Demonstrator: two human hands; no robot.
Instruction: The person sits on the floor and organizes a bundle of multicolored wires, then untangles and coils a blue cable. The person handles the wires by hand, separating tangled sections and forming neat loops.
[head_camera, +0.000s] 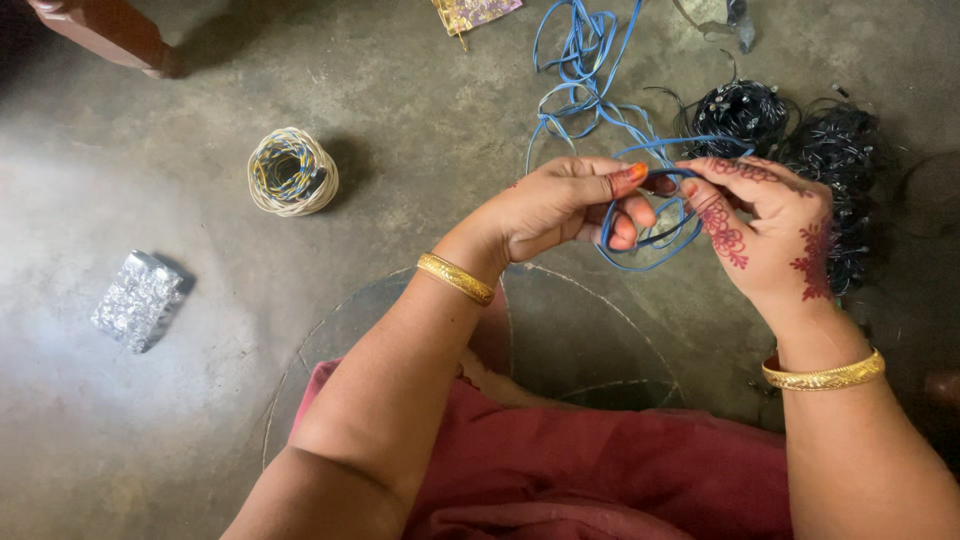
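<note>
Head view, centre-right of frame: left hand (560, 210) and right hand (775, 235) both pinched shut on a thin blue flat wire loop (645, 235), held between the fingertips. Loop's long axis running left-right, loose tail trailing up toward top centre. Cream wire coil (292, 172) upper left on grey concrete floor (150, 420), well apart.

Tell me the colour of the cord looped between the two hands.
Blue cord, seen in the head view, held by the left hand and right hand.
</note>
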